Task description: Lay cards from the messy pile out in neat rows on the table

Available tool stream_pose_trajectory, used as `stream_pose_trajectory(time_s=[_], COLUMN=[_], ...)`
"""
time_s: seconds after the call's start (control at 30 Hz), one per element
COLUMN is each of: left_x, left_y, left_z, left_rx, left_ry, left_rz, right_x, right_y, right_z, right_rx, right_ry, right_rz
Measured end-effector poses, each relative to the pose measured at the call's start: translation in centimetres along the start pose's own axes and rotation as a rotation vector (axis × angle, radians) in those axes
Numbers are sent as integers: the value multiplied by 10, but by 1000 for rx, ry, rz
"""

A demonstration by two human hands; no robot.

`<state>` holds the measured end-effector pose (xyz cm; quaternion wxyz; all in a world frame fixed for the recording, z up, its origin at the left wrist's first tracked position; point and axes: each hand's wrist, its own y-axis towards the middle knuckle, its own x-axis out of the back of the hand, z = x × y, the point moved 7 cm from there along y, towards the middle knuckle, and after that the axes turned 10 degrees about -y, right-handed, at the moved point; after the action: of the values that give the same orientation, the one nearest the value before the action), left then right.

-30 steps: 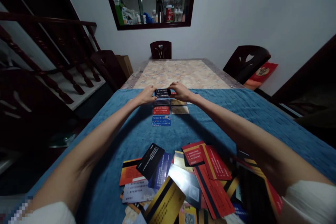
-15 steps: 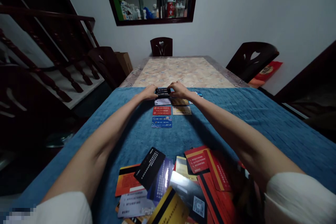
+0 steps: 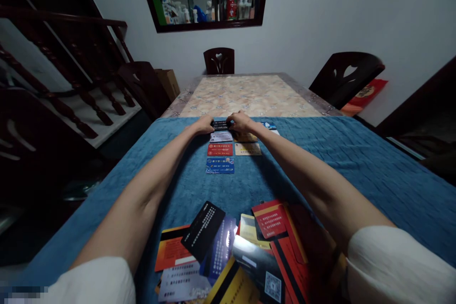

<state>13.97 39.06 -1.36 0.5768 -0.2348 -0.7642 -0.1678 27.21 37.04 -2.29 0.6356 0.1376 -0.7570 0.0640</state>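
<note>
Both hands reach to the far part of the blue cloth. My left hand (image 3: pixel 203 125) has its fingers closed on the left edge of a black card (image 3: pixel 221 126), and my right hand (image 3: pixel 240 122) grips the right edge. Just nearer than it lies a silvery card (image 3: pixel 221 137), then a red card (image 3: pixel 220 149) and a blue card (image 3: pixel 220 166) in the same column. Beside these are a gold card (image 3: pixel 245 137), partly under my right hand, and a cream card (image 3: pixel 248 149). A blue and white card (image 3: pixel 270 126) shows partly behind my right wrist.
A loose pile of overlapping cards (image 3: pixel 204 229), in several colours, lies close to me between my forearms. The blue cloth (image 3: pixel 342 166) covers the near part of the table; patterned covering (image 3: pixel 245 95) shows beyond. Dark chairs (image 3: pixel 219 61) stand around the table.
The black card looks slightly flatter against the cloth, with both hands still at its edges. My right hand has edged slightly left. The view has shifted a little.
</note>
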Motion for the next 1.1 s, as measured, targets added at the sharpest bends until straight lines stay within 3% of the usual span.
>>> stream_pose_trajectory(time_s=[0.57,1.1], left_x=[-8,2], left_y=[12,-4], left_z=[6,3], left_rx=[64,37], left_ry=[-13,-99], left_rz=[52,-44], right_x=[-3,6], right_y=[1,-6], right_z=[4,6], right_rx=[56,80], right_ry=[-55,-69], right_rz=[16,-5])
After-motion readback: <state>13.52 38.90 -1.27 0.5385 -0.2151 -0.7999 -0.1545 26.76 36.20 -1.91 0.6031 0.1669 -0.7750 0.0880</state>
